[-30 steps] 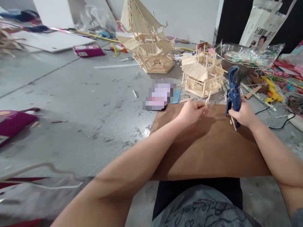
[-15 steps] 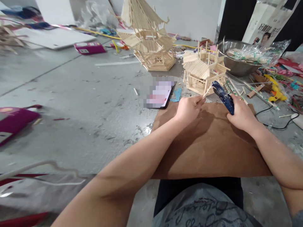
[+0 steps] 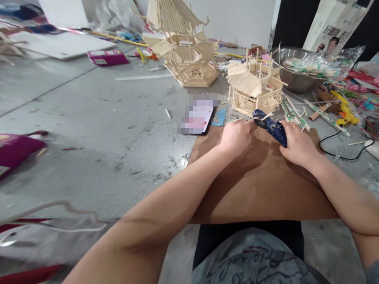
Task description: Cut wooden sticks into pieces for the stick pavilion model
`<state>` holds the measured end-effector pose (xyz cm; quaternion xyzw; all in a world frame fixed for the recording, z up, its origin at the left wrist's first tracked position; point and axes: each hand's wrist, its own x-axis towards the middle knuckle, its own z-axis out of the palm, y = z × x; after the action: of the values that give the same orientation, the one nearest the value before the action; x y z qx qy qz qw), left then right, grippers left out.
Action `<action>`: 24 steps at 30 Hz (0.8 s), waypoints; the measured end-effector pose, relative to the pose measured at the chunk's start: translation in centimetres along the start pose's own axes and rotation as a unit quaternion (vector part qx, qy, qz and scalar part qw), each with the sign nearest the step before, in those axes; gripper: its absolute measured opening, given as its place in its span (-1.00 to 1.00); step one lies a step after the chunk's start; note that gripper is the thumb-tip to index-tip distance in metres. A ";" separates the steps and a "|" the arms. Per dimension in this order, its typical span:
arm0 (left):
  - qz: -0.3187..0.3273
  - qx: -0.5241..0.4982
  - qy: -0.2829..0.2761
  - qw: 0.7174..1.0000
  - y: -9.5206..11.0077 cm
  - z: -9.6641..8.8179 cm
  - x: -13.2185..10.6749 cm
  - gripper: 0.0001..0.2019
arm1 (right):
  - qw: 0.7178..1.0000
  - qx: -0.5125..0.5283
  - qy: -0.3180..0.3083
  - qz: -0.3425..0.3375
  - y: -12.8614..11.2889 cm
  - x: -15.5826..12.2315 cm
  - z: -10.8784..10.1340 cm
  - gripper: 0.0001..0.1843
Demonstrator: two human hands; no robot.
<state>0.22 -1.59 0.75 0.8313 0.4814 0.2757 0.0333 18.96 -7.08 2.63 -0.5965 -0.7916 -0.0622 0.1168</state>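
Observation:
My left hand (image 3: 237,136) is closed in a pinch on a thin pale wooden stick (image 3: 268,115), whose end shows above the tool. Wrapped round the handles of a blue hand cutter (image 3: 274,129) is my right hand (image 3: 297,142). The cutter's dark jaw lies against the stick, right beside my left fingertips; the exact contact is hidden. Both hands are over a brown board (image 3: 266,189). Just beyond them stands a small hexagonal pavilion (image 3: 251,88) made of sticks, with bare posts rising above its roof.
A taller stick pagoda (image 3: 189,55) stands behind, left of the pavilion. A phone (image 3: 197,116) and a blue scrap (image 3: 219,117) lie left of the board. At right are a metal bowl (image 3: 296,79) with bagged sticks, loose wrapped sticks (image 3: 293,112) and a black cable (image 3: 340,156).
The cutter in my right hand has moved left and tilted flatter, bringing its jaw onto the stick beside my left fingers. My left hand has stayed almost in place.

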 end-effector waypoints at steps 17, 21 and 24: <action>0.023 0.050 -0.015 0.998 0.2 -0.1 -0.1 -0.67 | 1.000 -0.019 -0.001 0.011 -0.3 0.0 -0.2 -0.41; 0.025 0.050 -0.021 0.998 0.2 -0.1 -0.1 -0.69 | 1.000 -0.022 -0.006 0.015 -0.3 -0.1 -0.1 -0.42; 0.022 0.048 -0.024 0.998 0.3 -0.2 -0.1 -0.70 | 0.999 -0.024 -0.009 0.023 -0.3 -0.1 0.0 -0.44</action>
<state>0.34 -1.86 0.98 0.8489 0.4745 0.2329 -0.0006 18.67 -7.26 2.63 -0.6174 -0.7772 -0.0730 0.0969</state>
